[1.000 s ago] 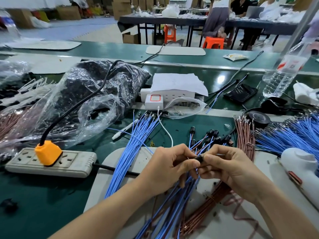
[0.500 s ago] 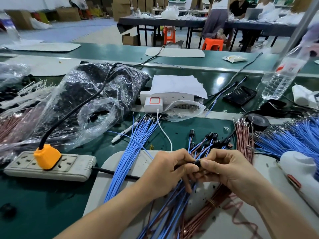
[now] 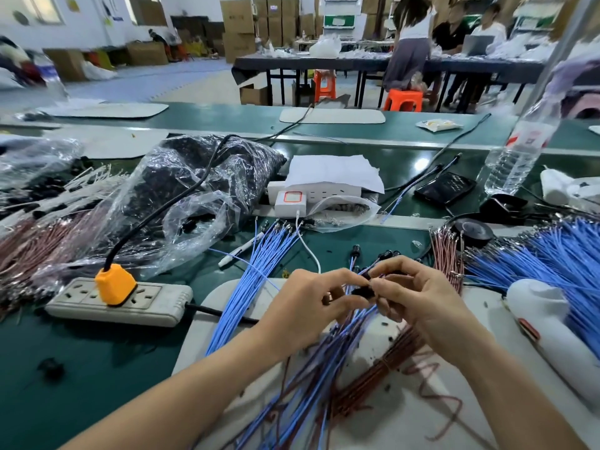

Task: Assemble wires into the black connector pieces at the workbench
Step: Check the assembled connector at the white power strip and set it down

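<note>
While my left hand [image 3: 310,306] pinches a black connector piece [image 3: 361,292] above the pale mat [image 3: 482,319] near the bench's [image 3: 97,368] middle, my right hand [image 3: 422,300] pinches its other side; blue wires [image 3: 352,324] trail beneath toward me.

Green desk [image 3: 81,368]: power strip [image 3: 156,306] laid left; white mat [image 3: 196,339] centred; blue wires [image 3: 246,280] spread across mat; bag [image 3: 201,177] set behind; bottle [image 3: 516,157], phone [image 3: 444,188] placed far right.
</note>
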{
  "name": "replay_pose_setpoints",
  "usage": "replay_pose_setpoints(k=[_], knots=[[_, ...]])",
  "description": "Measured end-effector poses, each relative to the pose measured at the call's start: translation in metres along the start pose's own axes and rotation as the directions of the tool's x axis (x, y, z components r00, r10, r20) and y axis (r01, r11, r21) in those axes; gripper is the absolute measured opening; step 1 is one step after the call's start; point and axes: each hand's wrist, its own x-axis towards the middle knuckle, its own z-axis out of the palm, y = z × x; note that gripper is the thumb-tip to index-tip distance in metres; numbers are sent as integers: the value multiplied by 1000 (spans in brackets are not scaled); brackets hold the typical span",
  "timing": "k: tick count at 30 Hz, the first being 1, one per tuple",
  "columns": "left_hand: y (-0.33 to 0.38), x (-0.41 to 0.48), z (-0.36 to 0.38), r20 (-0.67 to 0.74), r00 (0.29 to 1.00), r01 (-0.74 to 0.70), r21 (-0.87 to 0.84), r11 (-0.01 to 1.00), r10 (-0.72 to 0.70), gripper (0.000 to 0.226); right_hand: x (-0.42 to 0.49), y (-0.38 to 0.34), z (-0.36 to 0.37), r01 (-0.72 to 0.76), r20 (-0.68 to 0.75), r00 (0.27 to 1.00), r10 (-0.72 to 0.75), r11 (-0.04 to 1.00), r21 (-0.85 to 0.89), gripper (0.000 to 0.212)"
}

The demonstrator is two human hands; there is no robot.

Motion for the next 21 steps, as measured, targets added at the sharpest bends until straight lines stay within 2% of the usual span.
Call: replay_pose_setpoints(k=[2,3,7,10,11,13,16,18,21], knots=[[3,2,-2,17,1000,15,55,998,-16,31,1,-2,-4,46,-27,999,-45,999,11,11],[3,3,-5,32,999,29,107,994,-33,32,2,-3,-7,91,-84,992,-89,996,21,4],[1,16,-26,89,989,69,412,909,-116,27,10,-1,-26,259,-400,884,-240,966,-6,20],[-3,24,-32,135,956,132,600,789,-262,31,15,6,-38,274,-491,799,-348,937,-218,21],[-3,24,-29,163,936,141,637,758,-312,33,16,8,-39,233,-464,805,-369,917,-324,19],[-3,20,-21,220,893,150,676,721,-392,37,16,15,-37,119,-339,873,-351,827,-550,25],[1,11,-11,186,884,172,724,668,-429,37,17,28,-28,-6,-179,952,-249,569,-822,42],[5,7,-9,153,892,170,758,629,-425,32,18,33,-21,6,-102,962,-254,394,-919,46],[12,2,-7,159,893,159,764,625,-421,23,19,36,-13,52,-8,979,-204,286,-957,47]])
